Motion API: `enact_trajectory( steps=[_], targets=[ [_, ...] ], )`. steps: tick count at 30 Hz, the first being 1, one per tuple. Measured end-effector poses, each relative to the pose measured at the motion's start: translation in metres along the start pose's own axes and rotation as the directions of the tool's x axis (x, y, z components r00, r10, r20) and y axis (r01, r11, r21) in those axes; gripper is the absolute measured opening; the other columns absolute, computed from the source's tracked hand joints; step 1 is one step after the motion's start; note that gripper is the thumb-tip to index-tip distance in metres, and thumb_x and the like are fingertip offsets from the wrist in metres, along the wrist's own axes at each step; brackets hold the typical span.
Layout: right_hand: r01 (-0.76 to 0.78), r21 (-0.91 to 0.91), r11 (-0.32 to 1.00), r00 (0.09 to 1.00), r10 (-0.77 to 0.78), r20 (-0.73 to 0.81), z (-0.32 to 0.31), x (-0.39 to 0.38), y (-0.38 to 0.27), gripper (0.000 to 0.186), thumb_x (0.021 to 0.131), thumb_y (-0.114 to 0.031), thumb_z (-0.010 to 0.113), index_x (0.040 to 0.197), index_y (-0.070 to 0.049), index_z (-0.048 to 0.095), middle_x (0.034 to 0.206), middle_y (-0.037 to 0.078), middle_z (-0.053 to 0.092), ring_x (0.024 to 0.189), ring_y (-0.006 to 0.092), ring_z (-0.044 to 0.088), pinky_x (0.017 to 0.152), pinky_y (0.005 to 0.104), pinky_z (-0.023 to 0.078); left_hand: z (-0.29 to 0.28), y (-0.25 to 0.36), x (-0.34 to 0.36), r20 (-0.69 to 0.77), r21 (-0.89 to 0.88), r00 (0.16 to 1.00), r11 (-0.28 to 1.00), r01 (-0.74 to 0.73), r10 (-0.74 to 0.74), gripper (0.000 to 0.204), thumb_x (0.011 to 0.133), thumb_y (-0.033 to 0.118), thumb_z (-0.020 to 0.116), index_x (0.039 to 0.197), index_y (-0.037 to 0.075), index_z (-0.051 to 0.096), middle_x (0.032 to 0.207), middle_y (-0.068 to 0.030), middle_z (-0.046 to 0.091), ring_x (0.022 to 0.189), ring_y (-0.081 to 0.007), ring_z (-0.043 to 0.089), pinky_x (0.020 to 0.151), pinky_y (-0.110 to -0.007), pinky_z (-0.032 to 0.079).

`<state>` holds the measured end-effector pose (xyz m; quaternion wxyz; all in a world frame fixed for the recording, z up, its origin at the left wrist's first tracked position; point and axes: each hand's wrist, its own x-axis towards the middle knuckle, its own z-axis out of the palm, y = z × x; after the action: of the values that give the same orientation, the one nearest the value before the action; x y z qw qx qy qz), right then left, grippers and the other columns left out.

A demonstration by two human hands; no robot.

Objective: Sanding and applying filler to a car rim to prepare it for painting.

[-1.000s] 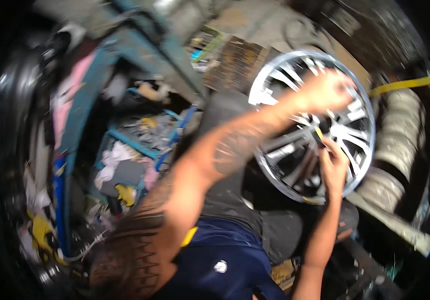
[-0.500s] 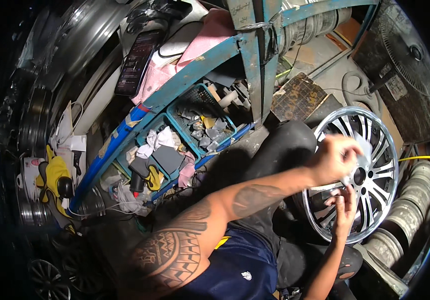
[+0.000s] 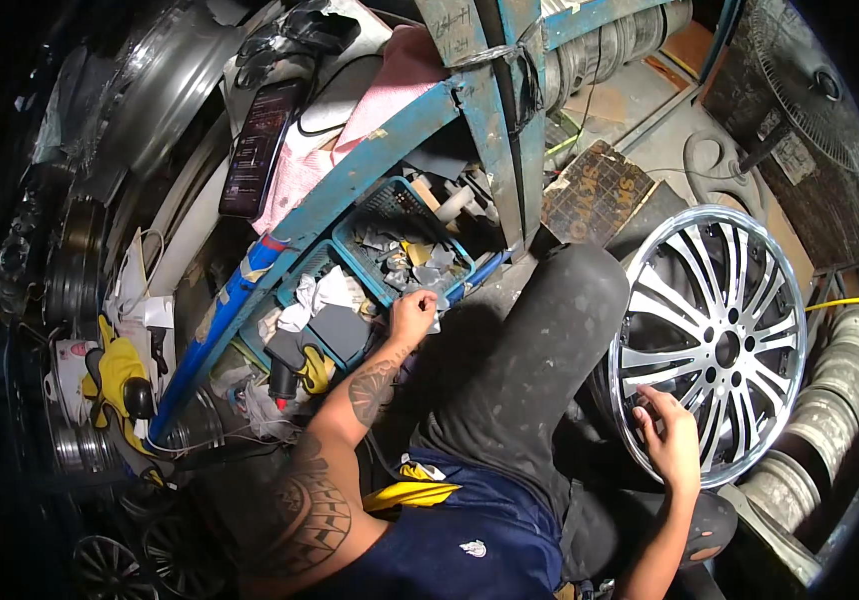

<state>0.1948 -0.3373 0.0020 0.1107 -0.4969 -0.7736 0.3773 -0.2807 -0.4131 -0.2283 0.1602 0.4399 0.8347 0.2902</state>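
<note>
My left hand (image 3: pixel 414 319) is at the near right edge of a teal plastic basket (image 3: pixel 375 292). Its fingers are closed on a small grey sheet (image 3: pixel 437 312), mostly hidden by the hand. Scraps of similar grey sheet (image 3: pixel 432 262) fill this basket, with a yellowish piece among them. On the right, a silver and black alloy wheel (image 3: pixel 728 392) leans beside my knee, face up toward me. My right hand (image 3: pixel 672 437) is over its lower left rim, fingers apart and holding nothing.
A second teal basket holds white rags (image 3: pixel 316 297) and a dark grey pad (image 3: pixel 340 332). The blue metal frame (image 3: pixel 370 160) rises beyond the baskets. A phone (image 3: pixel 263 150) lies on pink cloth. Yellow gloves (image 3: pixel 118 372), a fan (image 3: pixel 810 85) and stacked wheel barrels (image 3: pixel 818 430) stand around.
My left hand has swung from the wheel across to the basket on the left, uncovering the wheel's middle. My right hand has shifted slightly down and left over the rim.
</note>
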Motion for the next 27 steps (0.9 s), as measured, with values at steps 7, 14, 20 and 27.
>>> enact_trajectory(
  steps=[7,14,20,27],
  targets=[
    [0.01,-0.058,0.998,1.0,-0.011,-0.007,0.005,-0.002,0.01,0.029,0.095,-0.012,0.072,0.123,-0.007,0.071,0.102,0.016,0.072,0.088,0.0349,0.07,0.081,0.0417,0.054,-0.036,-0.048,0.086,-0.186,-0.191,0.982,0.981,-0.043,0.007,0.017,0.096,0.011,0.064,0.102,0.009,0.079,0.087,-0.0047,0.078,0.073,-0.0162,0.072,0.069,-0.032,0.055],
    [-0.024,-0.11,0.994,1.0,0.025,0.009,0.007,-0.002,0.019,0.028,0.095,-0.015,0.072,0.122,-0.008,0.072,0.107,0.016,0.074,0.089,0.0357,0.07,0.082,0.0431,0.054,-0.062,-0.057,0.143,-0.05,-0.505,0.974,0.847,0.165,-0.22,0.023,0.098,0.006,0.06,0.116,0.0,0.074,0.097,-0.0063,0.076,0.075,-0.0123,0.07,0.07,-0.025,0.055],
    [-0.061,-0.084,0.995,0.996,0.066,0.056,0.01,0.006,0.011,0.026,0.095,-0.014,0.071,0.121,-0.009,0.072,0.107,0.016,0.074,0.091,0.0356,0.07,0.083,0.0424,0.054,-0.05,-0.081,0.107,-0.009,-0.5,0.975,0.846,0.187,-0.221,0.024,0.094,0.003,0.06,0.114,0.006,0.073,0.086,-0.0059,0.073,0.068,-0.0112,0.066,0.061,-0.025,0.051],
    [-0.056,-0.079,0.995,0.997,0.06,0.048,0.013,0.007,0.017,0.024,0.095,-0.014,0.071,0.118,-0.008,0.073,0.107,0.015,0.075,0.092,0.0368,0.069,0.087,0.0425,0.053,-0.037,-0.096,0.097,0.437,-0.344,0.735,0.659,0.669,-0.518,0.023,0.086,0.024,0.062,0.092,0.01,0.079,0.083,-0.0078,0.066,0.055,-0.0142,0.052,0.047,-0.03,0.039]
  ],
)
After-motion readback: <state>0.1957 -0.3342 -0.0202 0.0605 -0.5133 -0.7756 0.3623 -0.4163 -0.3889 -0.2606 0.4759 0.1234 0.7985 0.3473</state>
